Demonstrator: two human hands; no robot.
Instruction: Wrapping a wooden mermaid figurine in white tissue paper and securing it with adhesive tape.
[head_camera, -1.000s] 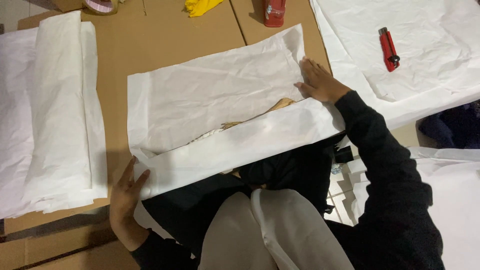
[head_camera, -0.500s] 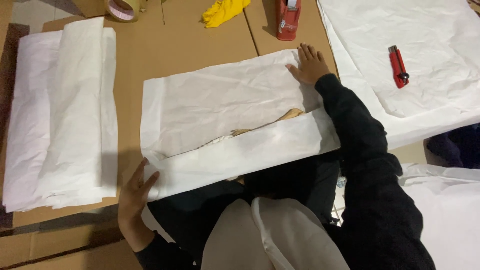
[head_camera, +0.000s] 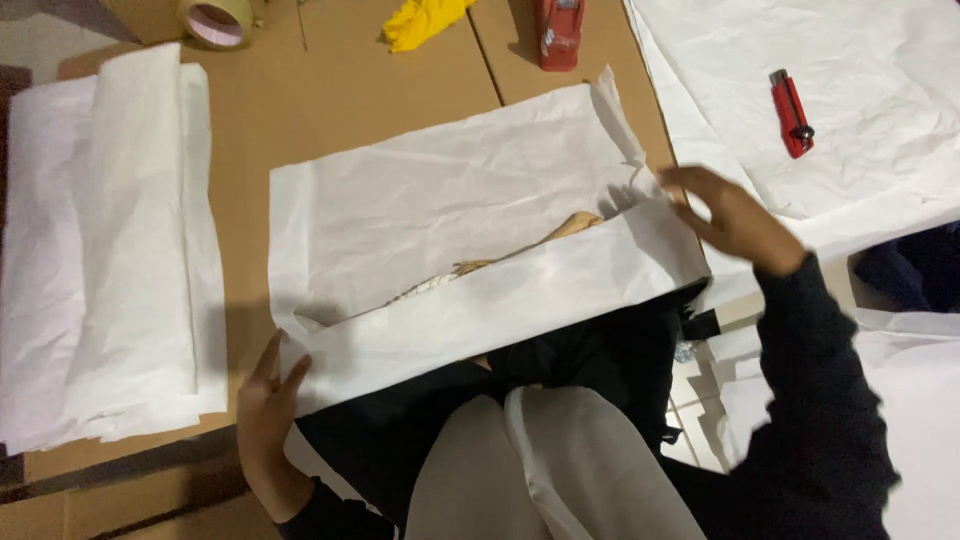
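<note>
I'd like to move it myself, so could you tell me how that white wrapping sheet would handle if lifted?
The white wrapping sheet is probably floppy, since its near flap folds where the left hand presses. Its creases suggest it is thin, light and tearable.

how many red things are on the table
2. A red utility knife lies on the white paper at upper right. A red tool, cut off by the top edge, stands on the cardboard. More may lie outside the view.

Left hand (head_camera: 265, 415) flat, right hand (head_camera: 735, 215) open.
</note>
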